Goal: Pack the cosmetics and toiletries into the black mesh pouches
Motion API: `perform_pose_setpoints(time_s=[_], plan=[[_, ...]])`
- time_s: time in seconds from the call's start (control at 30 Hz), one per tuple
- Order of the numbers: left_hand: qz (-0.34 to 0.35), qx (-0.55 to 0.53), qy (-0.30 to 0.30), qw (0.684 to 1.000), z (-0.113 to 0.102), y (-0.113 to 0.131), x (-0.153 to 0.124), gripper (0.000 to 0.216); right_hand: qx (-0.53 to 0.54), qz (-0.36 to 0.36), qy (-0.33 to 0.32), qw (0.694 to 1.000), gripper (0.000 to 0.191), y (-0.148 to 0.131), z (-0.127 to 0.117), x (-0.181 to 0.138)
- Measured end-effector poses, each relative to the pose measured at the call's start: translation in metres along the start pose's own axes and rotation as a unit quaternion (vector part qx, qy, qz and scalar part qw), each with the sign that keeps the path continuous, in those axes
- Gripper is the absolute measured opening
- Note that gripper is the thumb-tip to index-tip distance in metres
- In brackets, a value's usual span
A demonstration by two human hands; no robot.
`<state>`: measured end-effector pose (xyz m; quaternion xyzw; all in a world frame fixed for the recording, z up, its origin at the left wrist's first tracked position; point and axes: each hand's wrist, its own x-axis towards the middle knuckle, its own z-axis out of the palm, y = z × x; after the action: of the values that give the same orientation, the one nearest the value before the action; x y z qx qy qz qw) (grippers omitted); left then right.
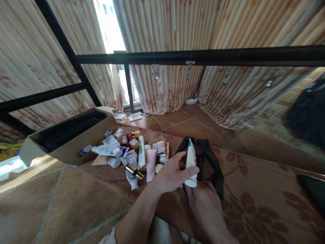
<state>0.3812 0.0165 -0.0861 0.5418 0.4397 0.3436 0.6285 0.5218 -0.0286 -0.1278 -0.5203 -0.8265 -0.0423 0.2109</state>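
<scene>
My left hand (172,173) is closed round a white squeeze tube (191,162), its thumb across the front and its crimped, blue-marked end pointing up. The tube is tilted over a black see-through pouch (217,169) that lies open on the patterned cloth. Just below the tube, my right hand (205,201) grips the near edge of the pouch; its fingertips are partly hidden. Left of the hands sits a pile of toiletries: a pink tube (151,164), a white and green tube (141,152), a black and gold bottle (134,171) and a glittery compact (159,147).
A cardboard box (83,144) with black contents stands beyond the pile, at the left. A brown patterned cloth (248,203) extends to the right, with a dark flat object (312,193) on it. Behind are a black metal rail (162,58), curtains (165,27) and tiled floor (175,118).
</scene>
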Motion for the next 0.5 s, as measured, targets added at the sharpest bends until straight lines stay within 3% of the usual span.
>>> perform_pose_setpoints(time_s=[0.5], plan=[[-0.004, 0.058, 0.037, 0.998, 0.0026, 0.0048, -0.0024, 0.068, 0.021, 0.001, 0.002, 1.000, 0.036, -0.0010, 0.0012, 0.0001]])
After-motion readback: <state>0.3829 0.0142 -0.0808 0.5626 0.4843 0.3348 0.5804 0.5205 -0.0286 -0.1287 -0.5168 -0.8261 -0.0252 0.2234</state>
